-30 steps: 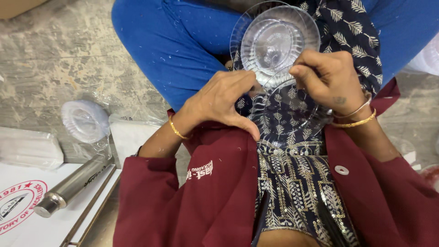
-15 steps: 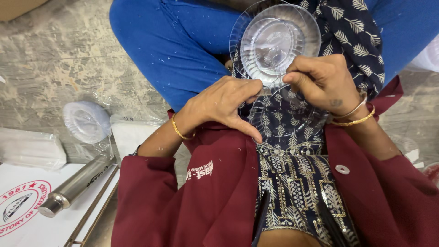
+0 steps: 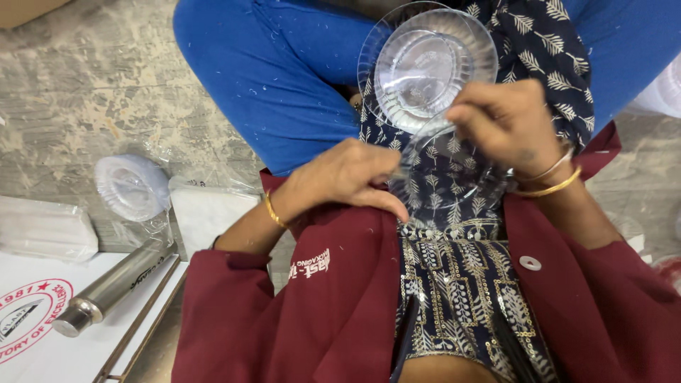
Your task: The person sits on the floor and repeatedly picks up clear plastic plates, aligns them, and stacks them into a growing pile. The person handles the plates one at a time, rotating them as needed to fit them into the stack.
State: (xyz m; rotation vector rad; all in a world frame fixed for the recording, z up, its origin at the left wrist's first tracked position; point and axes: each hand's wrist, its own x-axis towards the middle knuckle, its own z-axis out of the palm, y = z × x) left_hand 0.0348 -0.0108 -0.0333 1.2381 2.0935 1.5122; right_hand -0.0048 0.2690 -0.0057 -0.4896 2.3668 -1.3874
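Two clear plastic plates are resting in my lap, and I am working on them with both hands. My left hand point(image 3: 347, 177) is lying curled over the near, lower plate point(image 3: 454, 177), fingers pressed together and bent down onto its left rim, thumb tucked along the edge of my maroon jacket point(image 3: 333, 298). My right hand point(image 3: 507, 120) is closing its fingertips in a pinch on the same plate's upper rim, just where it is overlapping the ribbed plate stack point(image 3: 429, 67) lying farther out on my patterned dress point(image 3: 461, 284), toward my blue-trousered knees point(image 3: 284, 78).

Compared with half a second ago, my right hand is sitting a little lower and nearer my body, and the thin plate is tilting up more clearly away from the stack, so more of the leaf print is showing through it. My left hand is staying much where it was, knuckles a touch flatter. The stack is not shifting.

Off to my left on the floor point(image 3: 92, 92), a bagged pile of white plates point(image 3: 131, 186) is lying near the steel flask point(image 3: 113, 287), which is resting on the corner of a white printed board point(image 3: 42, 333); none of these are moving between frames.
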